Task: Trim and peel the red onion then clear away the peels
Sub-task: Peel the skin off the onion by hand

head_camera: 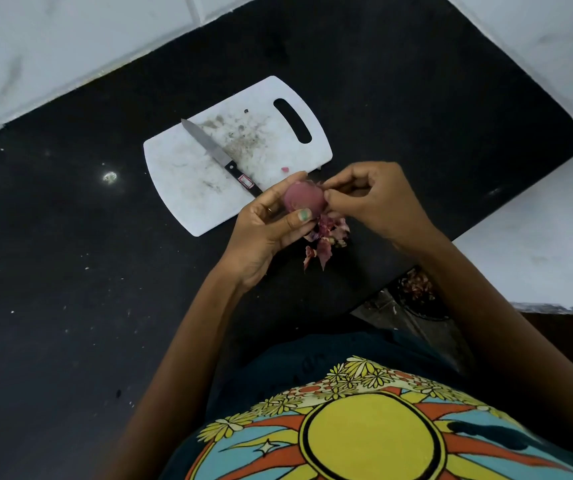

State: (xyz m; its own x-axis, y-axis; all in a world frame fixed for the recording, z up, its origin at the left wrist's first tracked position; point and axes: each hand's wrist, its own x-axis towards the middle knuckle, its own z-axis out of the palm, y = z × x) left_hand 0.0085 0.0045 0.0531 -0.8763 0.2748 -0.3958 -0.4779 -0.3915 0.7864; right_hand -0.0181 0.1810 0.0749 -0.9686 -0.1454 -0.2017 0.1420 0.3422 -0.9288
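My left hand (264, 226) grips a small red onion (302, 199) from below and the left, thumb across its front, just off the near right corner of the white cutting board (181, 174). My right hand (375, 199) pinches a bit of skin at the onion's right side. A pile of purple peels (326, 237) lies on the black counter right under the onion. A knife (221, 157) with a black handle lies diagonally on the board, blade pointing to the far left.
The black counter (70, 237) is speckled with crumbs. White tiled walls close it in at the back and right. Beyond the counter's near right edge, low down, a dark bin (416, 292) holds peel scraps. A tiny onion piece (285, 169) sits on the board.
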